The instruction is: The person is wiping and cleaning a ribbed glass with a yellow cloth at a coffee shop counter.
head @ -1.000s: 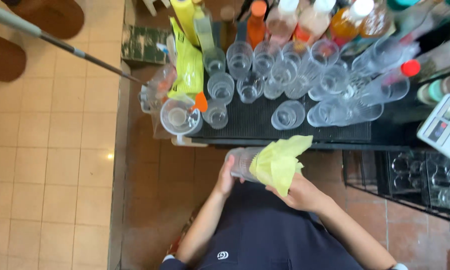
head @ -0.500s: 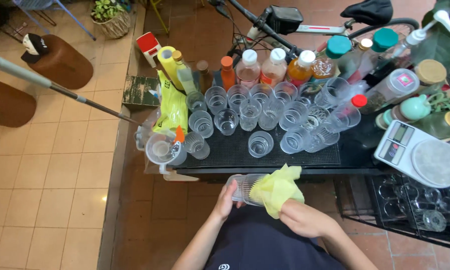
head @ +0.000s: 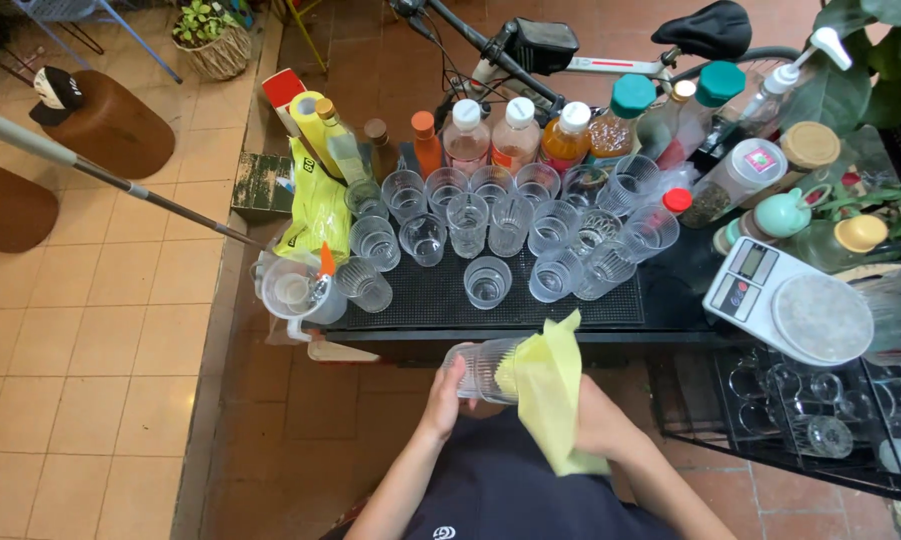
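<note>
From above: the left hand (head: 448,398) wraps its grip around a ribbed clear glass (head: 482,368), held on its side just before the table (head: 570,300). The right hand (head: 595,420) pinches a yellow cloth (head: 552,390) pushed into the glass's mouth.

Crowded glasses (head: 487,232); bare mat (head: 420,298) front.

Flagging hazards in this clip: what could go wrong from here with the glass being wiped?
The glass is held over the floor, clear of the mat, by the left hand alone at its base; a slip could drop it. The cloth covers the right hand, hiding its grip. The glasses on the mat stand crowded, so setting it down could knock one.
</note>
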